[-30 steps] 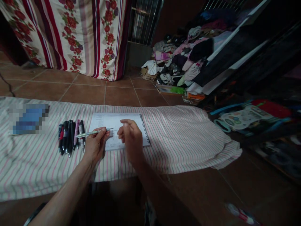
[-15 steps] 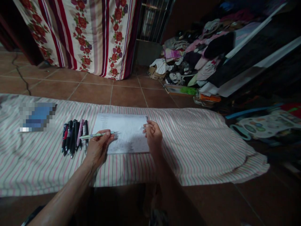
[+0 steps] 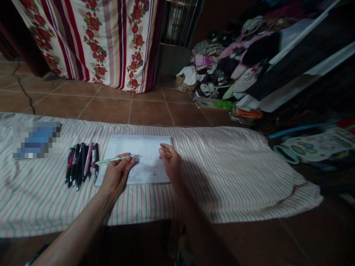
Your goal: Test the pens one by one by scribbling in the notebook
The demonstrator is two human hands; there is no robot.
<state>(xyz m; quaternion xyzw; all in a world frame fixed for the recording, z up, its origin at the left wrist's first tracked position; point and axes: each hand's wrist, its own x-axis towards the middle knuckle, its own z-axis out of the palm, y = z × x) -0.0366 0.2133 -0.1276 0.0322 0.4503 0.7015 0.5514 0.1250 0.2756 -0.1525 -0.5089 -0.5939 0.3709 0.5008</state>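
Note:
My left hand (image 3: 118, 173) pinches a slim pale green pen (image 3: 109, 160) between thumb and fingers. The pen lies nearly level, its thin tip pointing right over the page. Beneath is a spiral notebook (image 3: 144, 171), opened flat, with faint writing and its coil along the right edge. Over the notebook's right part hovers my right hand (image 3: 172, 160), fingers loosely bent and apart, holding nothing that I can see. Left of the notebook, several pens (image 3: 80, 164) lie side by side, mostly black, with a pink one among them.
A striped cloth (image 3: 235, 177) covers the long low surface. At its left lies a blurred-out blue item (image 3: 39, 138). Beyond are a tiled floor (image 3: 108, 107), a floral curtain (image 3: 116, 44) and a heap of clothes (image 3: 222, 66). A patterned pale object (image 3: 313, 147) stands at the right.
My right hand has come left from the notebook's coil edge to over the page. The pen stays in my left hand. The view has shifted slightly, so the pens appear farther left.

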